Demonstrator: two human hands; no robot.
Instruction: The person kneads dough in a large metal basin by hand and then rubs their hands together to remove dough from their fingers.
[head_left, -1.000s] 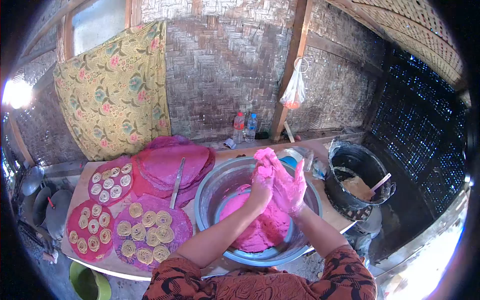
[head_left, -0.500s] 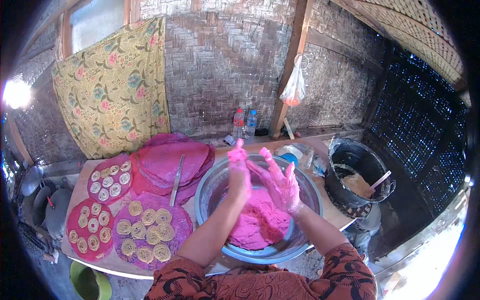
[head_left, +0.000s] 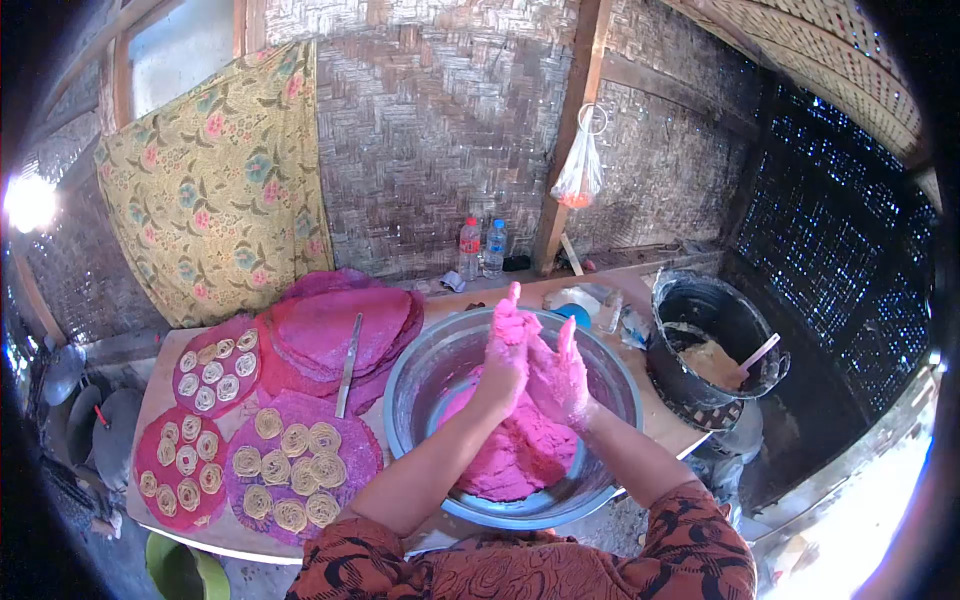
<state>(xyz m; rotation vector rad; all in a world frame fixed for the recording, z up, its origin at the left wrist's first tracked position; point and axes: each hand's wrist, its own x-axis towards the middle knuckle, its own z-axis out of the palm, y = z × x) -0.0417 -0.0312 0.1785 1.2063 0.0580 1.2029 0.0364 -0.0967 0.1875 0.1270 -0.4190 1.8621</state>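
A metal basin (head_left: 612,420) holds a heap of crumbly pink dough (head_left: 515,455). Above the heap, my left hand (head_left: 507,350) and my right hand (head_left: 562,382) meet palm to palm, both coated in pink. Each thumb points up and the fingers look stretched out, partly hidden behind one another. Pink dough clings to the fingers; whether a loose lump lies between the palms I cannot tell.
Left of the basin lie pink round mats (head_left: 300,415) with coiled noodle nests, a stack of pink mats (head_left: 345,320) and a long knife (head_left: 350,365). At right stands a black bucket (head_left: 665,330) with pale dough and a spatula (head_left: 760,350). Two bottles (head_left: 482,250) stand behind.
My hands have come together; the right hand, spread and apart before, now presses against the left. The left hand has shifted right. The view has turned slightly.
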